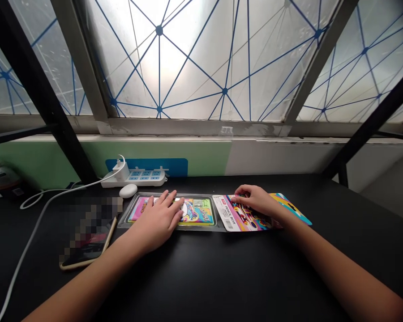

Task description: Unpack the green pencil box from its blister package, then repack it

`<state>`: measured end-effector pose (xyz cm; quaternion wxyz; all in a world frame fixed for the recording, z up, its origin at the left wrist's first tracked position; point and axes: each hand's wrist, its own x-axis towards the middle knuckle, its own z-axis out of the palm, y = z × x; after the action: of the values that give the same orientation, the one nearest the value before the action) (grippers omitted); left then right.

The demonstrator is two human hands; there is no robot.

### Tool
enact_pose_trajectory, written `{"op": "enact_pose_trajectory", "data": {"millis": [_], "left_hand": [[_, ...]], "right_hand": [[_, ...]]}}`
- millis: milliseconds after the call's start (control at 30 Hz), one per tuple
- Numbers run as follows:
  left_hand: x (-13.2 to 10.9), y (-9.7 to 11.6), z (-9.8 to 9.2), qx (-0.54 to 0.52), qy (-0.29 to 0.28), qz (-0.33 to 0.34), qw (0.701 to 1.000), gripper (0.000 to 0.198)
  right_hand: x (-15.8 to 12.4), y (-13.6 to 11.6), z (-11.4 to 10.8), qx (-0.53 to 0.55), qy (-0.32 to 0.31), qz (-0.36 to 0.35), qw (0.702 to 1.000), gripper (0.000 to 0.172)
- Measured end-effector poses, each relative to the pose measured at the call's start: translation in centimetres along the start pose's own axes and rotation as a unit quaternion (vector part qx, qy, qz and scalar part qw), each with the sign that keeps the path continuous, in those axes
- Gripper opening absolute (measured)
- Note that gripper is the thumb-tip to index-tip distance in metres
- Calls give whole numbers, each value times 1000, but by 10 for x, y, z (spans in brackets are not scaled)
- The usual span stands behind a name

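Observation:
My left hand (161, 219) lies flat with its fingers spread over a colourful pencil box (199, 211) in a clear plastic tray (218, 221). The hand covers the middle of the box. Just right of the tray, a printed card (225, 213) marked "PENCIL BOX" lies on the desk. My right hand (255, 200) is closed at the card's upper edge, with its fingers curled and thumb bent in. Part of the card is under this hand and wrist. A yellow and blue piece of card (293, 209) sticks out beyond the right wrist.
A phone or tablet (94, 237) with a pale frame lies left of my left forearm on the black desk (221, 277). Behind stand a white power strip (144, 177) with a plugged-in charger and a white oval item (128, 191). A white cable (43, 219) runs along the left.

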<state>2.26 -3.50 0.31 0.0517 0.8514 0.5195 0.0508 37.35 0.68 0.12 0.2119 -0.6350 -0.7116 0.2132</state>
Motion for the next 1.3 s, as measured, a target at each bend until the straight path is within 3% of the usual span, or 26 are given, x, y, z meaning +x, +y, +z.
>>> {"op": "enact_pose_trajectory", "data": {"millis": [600,867,1133,1300], "left_hand": [[0,0,1,-6,4,-1,1000,54],[0,12,7,-8,33,4,999,50],[-12,42,-1,-159,33,34,986,50],[-10,27,-16,-238,94,21,967,41]], "right_hand": [[-9,-9,-10,-11,69,9,998,44],[-16,-32,10,3,53,16,998,39],[-12,-47,35,14,23,10,1000,41],[-10,-37,30,0,15,17,1000,46]]}}
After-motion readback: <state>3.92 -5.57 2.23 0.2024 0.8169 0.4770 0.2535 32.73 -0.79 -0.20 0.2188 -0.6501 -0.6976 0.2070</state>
